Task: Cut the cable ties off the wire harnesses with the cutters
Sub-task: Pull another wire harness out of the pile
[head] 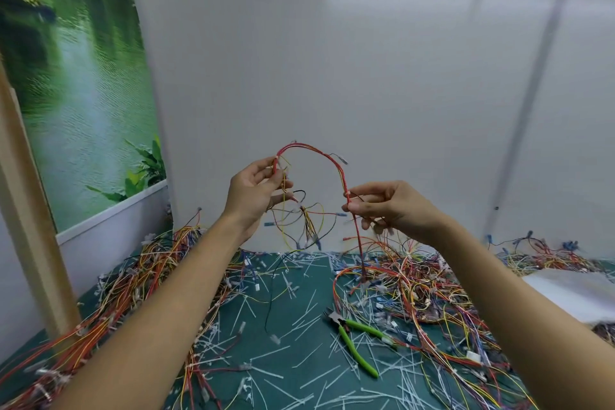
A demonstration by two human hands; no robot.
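Observation:
A red wire harness (319, 153) arches in the air between my two hands above the table. My left hand (256, 190) pinches its left end, where thin yellow and black wires hang down. My right hand (389, 206) pinches the harness near a white cable tie (346, 193), and the rest of the bundle drops to the table below. The green-handled cutters (356, 336) lie on the green mat (293, 336), untouched, in front of and below my right hand.
Heaps of coloured wire harnesses lie at the left (126, 293) and right (416, 286) of the mat. Several cut white cable ties (276, 366) are scattered over the middle. A white panel (332, 76) stands behind, and a white sheet (572, 293) lies at the right.

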